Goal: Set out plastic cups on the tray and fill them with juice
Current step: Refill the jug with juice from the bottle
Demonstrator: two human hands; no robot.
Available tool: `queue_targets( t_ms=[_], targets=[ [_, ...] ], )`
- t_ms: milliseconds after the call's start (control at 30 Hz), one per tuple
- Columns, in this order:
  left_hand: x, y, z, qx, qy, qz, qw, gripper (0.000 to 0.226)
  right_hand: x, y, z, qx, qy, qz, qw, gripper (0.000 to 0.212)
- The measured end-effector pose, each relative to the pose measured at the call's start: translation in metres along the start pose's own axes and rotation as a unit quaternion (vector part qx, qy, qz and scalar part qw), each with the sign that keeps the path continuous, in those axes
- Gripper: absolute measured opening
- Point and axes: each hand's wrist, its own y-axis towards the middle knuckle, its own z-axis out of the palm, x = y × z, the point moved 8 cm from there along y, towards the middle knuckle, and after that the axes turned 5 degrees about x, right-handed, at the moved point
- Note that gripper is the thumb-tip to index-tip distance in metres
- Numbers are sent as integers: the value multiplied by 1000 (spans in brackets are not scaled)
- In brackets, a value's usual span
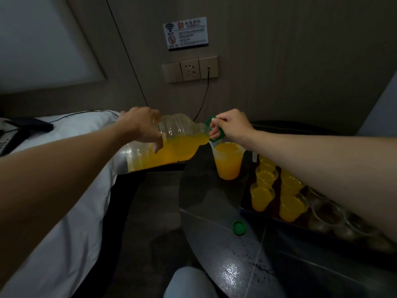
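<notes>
A large clear juice bottle (171, 145) lies tipped on its side over the table's left edge, partly full of orange juice. My left hand (142, 125) grips its body from above. My right hand (232, 124) holds the green handle (217, 130) at the bottle's neck. The mouth sits over a clear jug (228, 161) nearly full of juice. On the dark tray (247, 212) at the right stand several small plastic cups of juice (262, 196), and several empty cups (326, 216) nearer me, partly hidden by my right forearm.
The bottle's green cap (238, 227) lies on the dark round table (225, 250). A white bed (64, 190) runs along the left. A wall socket (190, 69) with a black cable is behind. My knee (189, 282) shows at the bottom.
</notes>
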Motion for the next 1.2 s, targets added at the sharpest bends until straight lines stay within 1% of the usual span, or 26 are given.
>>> queue_targets(
  t_ms=[67,200,533,800,1033,1200],
  targets=[
    [1,2,-2,-2,5,-1,1000,76,0,2,0,2,4,-1,1000,27],
    [1,5,-5,-2,10,-1,1000,73,0,3,-1,-2,4,-2,1000,27],
    [-1,8,-12,-4,11,-1,1000,75,4,6,-6,-14,13,-6,1000,27],
    [-4,7,-15,-6,13,-5,1000,72,4,6,-7,-19,21,-2,1000,28],
    [-4,6,-15,1,13,-8,1000,79,1,7,-5,-14,33,5,999,28],
    [-4,10,-12,6,12,-2,1000,80,-4,7,-5,-11,26,9,1000,27]
  ],
)
